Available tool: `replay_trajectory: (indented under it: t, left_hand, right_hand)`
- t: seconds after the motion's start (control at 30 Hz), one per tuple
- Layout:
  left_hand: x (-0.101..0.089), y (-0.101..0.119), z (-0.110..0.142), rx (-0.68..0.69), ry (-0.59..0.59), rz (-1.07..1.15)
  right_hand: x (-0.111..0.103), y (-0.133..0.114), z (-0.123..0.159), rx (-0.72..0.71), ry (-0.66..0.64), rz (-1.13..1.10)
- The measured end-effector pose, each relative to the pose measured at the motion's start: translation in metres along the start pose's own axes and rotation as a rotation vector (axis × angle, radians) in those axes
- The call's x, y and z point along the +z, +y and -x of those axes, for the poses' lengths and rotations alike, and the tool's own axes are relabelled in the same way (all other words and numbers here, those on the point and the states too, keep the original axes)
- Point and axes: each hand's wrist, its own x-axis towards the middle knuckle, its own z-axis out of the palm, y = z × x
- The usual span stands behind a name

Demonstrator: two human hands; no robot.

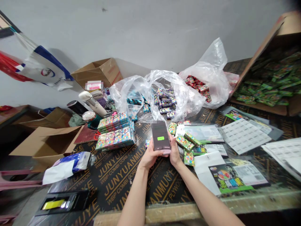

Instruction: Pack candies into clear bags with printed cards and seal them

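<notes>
A smartphone (161,142) with a dark screen and a green box on it is held upright above the table. My left hand (150,157) grips its lower left side, the thumb lying across the bottom edge. Around the right side of the phone closes my right hand (174,152). Just right of that hand lie several small colourful candy boxes (185,143). To the left stand stacked blocks of similar boxes (115,138) in clear wrap. Behind the phone, an open plastic bag (156,78) holds purple boxes (166,101).
Another clear bag (211,75) contains red packs. At the right, a large carton (289,110) is full of green packs. Printed pouches (230,177) and label sheets (246,135) cover the table's right side. A tape dispenser (62,202) lies front left, near an open carton (47,141).
</notes>
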Motion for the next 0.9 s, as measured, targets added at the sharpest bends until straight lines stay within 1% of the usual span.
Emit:
replay_trajectory:
  t: [0.9]
  left_hand:
    - [0.0017,0.0021,0.0001,-0.006,-0.002,-0.021]
  right_hand:
    - [0.0009,0.0020,-0.0002,0.017,-0.004,-0.043]
